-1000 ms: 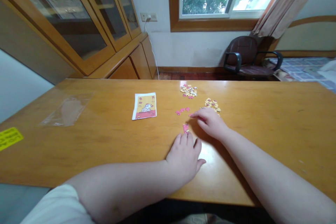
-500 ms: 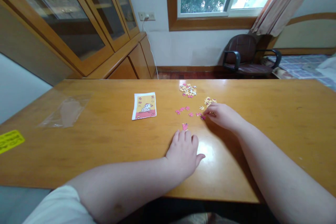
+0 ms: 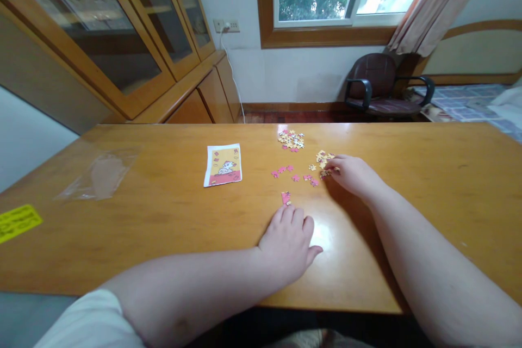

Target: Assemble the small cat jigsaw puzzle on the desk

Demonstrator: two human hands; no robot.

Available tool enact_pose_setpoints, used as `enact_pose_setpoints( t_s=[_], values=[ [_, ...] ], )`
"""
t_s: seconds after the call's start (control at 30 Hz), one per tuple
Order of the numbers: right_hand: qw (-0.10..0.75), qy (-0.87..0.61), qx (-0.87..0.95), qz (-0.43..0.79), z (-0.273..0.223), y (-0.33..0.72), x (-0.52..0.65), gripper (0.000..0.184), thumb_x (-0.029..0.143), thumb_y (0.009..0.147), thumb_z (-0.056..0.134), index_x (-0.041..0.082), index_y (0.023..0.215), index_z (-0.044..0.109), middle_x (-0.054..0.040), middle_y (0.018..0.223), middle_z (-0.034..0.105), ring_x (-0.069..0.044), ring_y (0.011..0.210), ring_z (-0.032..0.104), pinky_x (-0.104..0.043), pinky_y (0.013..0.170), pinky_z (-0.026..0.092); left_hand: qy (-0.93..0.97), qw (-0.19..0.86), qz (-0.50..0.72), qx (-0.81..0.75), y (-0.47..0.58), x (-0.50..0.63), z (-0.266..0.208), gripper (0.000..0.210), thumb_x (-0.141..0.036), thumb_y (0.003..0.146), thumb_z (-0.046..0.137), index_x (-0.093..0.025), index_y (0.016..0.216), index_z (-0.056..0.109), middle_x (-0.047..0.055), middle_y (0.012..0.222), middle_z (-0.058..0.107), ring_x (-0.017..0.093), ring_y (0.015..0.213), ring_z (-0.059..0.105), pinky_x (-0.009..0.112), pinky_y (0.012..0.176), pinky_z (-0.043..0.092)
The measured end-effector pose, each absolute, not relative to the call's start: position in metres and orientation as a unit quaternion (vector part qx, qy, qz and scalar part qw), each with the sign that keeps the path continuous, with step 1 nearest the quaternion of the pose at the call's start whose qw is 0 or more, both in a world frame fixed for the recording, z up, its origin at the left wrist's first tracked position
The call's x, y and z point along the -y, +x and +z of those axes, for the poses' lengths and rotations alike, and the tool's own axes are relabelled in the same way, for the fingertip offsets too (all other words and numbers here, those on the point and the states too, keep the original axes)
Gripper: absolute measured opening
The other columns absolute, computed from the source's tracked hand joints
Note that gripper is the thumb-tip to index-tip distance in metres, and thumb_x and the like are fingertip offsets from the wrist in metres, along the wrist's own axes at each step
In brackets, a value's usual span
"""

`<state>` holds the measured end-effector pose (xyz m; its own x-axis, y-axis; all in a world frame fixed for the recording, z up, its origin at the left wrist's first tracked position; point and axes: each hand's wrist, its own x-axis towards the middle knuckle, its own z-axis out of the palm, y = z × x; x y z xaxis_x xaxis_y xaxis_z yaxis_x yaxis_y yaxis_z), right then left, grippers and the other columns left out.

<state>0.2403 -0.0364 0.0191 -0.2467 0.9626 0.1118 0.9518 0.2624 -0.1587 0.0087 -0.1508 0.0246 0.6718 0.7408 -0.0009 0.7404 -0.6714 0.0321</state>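
- I am resting the left hand (image 3: 287, 242), spread, behind the pink puzzle section (image 3: 286, 196).
- I am curling the right hand (image 3: 350, 174) at the yellow pieces (image 3: 322, 156); grip: cannot tell.
- I am judging pieces light, stiff, edge-pinchable.

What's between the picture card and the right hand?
In the head view, pink puzzle pieces and a yellow piece lie between the card and the right hand.

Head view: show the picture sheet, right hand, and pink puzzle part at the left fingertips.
Picture sheet (image 3: 223, 166), head view: middle of its printed face.
Right hand (image 3: 351, 174), head view: its back.
Pink puzzle part (image 3: 285, 197), head view: its upper, pink area.
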Motion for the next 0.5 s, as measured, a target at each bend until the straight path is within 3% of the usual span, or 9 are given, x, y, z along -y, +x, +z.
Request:
enact_pose_setpoints(
  t_s=[0.17,0.5],
  values=[
    [0.099,-0.559,0.822,0.05,0.014,0.242,0.034,0.035,0.008,0.081,0.05,0.026,0.093,0.077,-0.0041,0.101,0.071,-0.018,0.086,0.065,-0.026,0.079,0.047,0.934,0.04,0.016,-0.356,0.007,0.151,0.028,0.039,-0.052,0.089,0.048,-0.015,0.099,0.057,0.008,0.093,0.058,0.024,0.09,0.052,0.039,0.08,0.042],
    [0.123,-0.502,0.847,0.124,0.014,0.226,0.041,0.015,0.031,0.082,0.065,0.022,0.086,0.076,-0.0061,0.088,0.07,-0.019,0.083,0.064,-0.028,0.079,0.049,0.94,0.055,0.01,-0.336,0.008,0.152,0.024,0.037,-0.05,0.091,0.046,-0.015,0.094,0.059,0.007,0.086,0.06,0.023,0.086,0.054,0.038,0.076,0.042]
  ],
)
